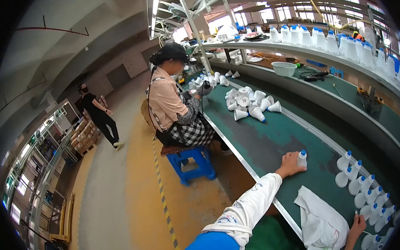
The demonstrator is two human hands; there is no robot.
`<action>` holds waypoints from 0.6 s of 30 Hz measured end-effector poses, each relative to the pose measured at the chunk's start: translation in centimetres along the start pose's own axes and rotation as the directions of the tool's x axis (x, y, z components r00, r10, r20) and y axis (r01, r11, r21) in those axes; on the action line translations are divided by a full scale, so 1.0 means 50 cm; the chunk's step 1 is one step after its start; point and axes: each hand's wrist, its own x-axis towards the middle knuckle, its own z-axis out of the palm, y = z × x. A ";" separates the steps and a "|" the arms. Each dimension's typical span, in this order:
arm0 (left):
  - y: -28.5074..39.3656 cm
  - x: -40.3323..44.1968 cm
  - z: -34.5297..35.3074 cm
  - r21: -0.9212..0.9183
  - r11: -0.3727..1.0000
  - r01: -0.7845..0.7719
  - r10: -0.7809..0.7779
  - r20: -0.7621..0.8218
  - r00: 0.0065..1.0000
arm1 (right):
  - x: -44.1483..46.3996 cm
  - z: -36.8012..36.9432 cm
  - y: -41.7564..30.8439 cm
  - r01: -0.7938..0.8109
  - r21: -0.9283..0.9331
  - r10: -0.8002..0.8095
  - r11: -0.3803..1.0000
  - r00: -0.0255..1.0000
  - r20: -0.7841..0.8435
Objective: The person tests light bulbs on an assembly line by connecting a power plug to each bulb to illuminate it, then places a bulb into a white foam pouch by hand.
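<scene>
My left hand is wrapped round a white cone-shaped piece with a blue tip, which stands upright on the green work surface. Low at the right, my right hand has its fingers pinched together; a small pale thing shows at the fingertips, too small to name. Just beyond it stand rows of similar white cones with blue tips. A crumpled white cloth lies between my two hands at the near edge.
Farther along the bench is a heap of white cones. A co-worker sits there on a blue stool. A raised shelf carries many blue-tipped cones. Behind it are a white basket and tools. Another person walks in the aisle.
</scene>
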 end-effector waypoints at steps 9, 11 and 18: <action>0.014 -0.029 -0.030 -0.274 0.958 -0.082 0.055 -0.105 0.993 | 0.000 -0.010 0.011 0.013 -0.063 -0.010 0.998 0.999 0.042; 0.011 -0.033 -0.022 -0.255 0.958 -0.133 0.092 -0.164 0.982 | 0.000 -0.015 0.011 -0.005 -0.091 0.009 0.996 0.999 0.044; 0.001 -0.021 -0.024 -0.163 0.940 -0.300 0.246 -0.287 0.926 | 0.006 -0.009 0.017 -0.052 -0.176 0.056 0.983 0.998 0.014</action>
